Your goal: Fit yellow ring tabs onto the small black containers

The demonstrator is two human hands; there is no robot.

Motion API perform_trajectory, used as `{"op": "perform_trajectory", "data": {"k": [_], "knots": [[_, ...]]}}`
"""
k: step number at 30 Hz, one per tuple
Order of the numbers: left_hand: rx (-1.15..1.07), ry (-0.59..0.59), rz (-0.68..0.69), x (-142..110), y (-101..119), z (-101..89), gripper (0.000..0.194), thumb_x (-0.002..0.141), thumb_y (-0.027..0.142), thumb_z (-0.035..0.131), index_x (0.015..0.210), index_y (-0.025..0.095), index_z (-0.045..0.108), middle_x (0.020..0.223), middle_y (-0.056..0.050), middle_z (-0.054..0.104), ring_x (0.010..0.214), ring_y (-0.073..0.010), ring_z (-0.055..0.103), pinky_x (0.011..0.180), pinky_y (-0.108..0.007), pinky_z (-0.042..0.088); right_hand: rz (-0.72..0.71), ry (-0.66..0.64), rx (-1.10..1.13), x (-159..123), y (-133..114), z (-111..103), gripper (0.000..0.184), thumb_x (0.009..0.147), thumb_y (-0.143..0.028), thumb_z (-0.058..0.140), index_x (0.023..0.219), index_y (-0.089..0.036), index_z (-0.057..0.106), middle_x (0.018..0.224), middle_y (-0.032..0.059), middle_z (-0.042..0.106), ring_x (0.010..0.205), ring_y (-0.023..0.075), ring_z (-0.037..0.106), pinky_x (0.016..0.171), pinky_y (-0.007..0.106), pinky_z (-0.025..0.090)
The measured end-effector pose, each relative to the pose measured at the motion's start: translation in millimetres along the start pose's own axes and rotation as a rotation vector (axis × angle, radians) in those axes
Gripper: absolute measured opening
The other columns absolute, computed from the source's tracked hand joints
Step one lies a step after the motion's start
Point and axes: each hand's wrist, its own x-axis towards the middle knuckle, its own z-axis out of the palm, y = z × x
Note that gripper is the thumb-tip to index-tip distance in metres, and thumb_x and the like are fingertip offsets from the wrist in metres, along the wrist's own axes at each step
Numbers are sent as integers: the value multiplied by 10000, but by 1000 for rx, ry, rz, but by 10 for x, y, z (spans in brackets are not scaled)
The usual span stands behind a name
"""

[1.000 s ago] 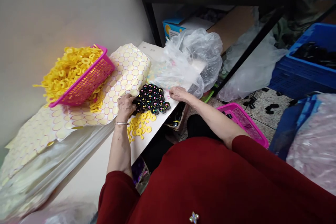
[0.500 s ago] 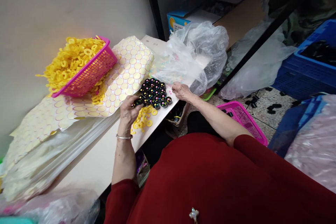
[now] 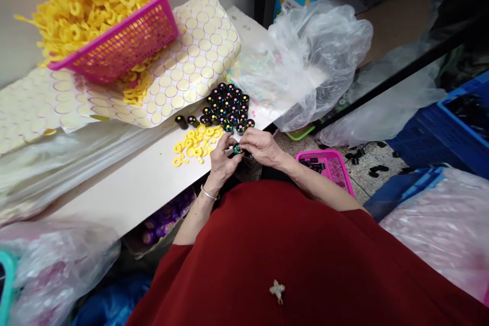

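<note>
White bench point(image 3: 126, 188) stretched before you, bearing rings point(image 3: 196, 145) and black cups point(image 3: 225, 104); near its edge your left hand point(image 3: 225, 155) held one cup point(image 3: 237, 148), your right hand point(image 3: 254, 143) met its top, whether gripping anything I couldn't tell; a steady, level hold seemed best

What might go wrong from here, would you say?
The left hand grips a small black cylinder at the table's front edge, with the right hand's fingertips at it; a slip could drop it off the edge.

The standing black cylinders crowd together close by, so a nudge might topple several.

The heaped pink basket has yellow pieces piled above its rim, so a bump could spill some.
</note>
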Motion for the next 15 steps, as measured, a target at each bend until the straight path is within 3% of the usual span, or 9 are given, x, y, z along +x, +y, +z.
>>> {"op": "perform_trajectory", "data": {"k": [8,15], "knots": [[140,-34,8,-73,-61,-8,582,631,176,624,1198,197,493,911,-12,684,809,-144,633,774,-299,505,-26,-193,-196,-54,-27,48,262,919,-182,409,751,-181,611,764,39,537,739,146,495,673,271,397],[138,-57,23,-96,-28,0,538,630,171,592,1161,185,505,895,-16,674,811,-153,631,792,-309,520,-13,-236,-293,-40,-89,61,269,892,-130,385,717,-168,585,724,35,483,707,152,432,650,275,351]]}}
